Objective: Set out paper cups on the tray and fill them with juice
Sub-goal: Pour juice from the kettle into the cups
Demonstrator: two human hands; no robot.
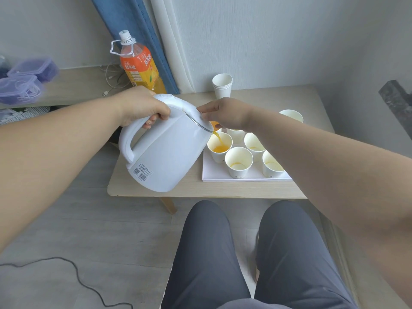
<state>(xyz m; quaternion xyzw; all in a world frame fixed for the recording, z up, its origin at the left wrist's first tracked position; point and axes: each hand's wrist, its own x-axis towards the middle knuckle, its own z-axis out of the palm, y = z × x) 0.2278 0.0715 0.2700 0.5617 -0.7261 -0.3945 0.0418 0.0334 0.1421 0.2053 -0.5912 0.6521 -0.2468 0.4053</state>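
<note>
My left hand [142, 108] grips the handle of a white kettle [165, 152], which is tilted to the right over the table. My right hand [225, 114] pinches the front edge of the kettle's lid, near the spout. A thin stream of orange juice runs from the spout into a paper cup [219, 147] at the left of the white tray [214, 175]. Several more paper cups stand on the tray, among them one [238, 162] with a little juice at the bottom. My right forearm hides part of the tray.
A stack of paper cups [222, 85] stands at the back of the low wooden table [124, 186]. A large orange juice bottle [139, 63] stands behind the kettle. One more cup [292, 115] shows beyond my right forearm. My knees are below the table's front edge.
</note>
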